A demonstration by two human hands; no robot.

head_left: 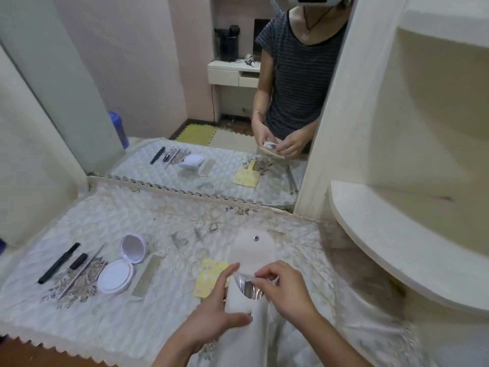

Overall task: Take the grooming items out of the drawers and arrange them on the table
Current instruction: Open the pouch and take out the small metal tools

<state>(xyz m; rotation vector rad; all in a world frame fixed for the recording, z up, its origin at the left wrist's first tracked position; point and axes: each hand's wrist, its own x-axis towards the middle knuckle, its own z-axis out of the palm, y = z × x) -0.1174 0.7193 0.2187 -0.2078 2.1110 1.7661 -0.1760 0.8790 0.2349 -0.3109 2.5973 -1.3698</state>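
Holding the pouch (246, 263) steady with my left hand (214, 311), I pinch the shiny metal piece (250, 286) at its mouth with my right hand (280, 287). Best I draw it straight out, flap open, then lay it right of the comb (148, 275) and yellow card (210, 278).

My left hand (211, 311) holds a soft matt cloth pouch (251, 260); shiny silvery metal (247, 286) shows inside. The quilted tablecloth (132, 321) looks satiny, the compact (115, 277) glossy plastic.
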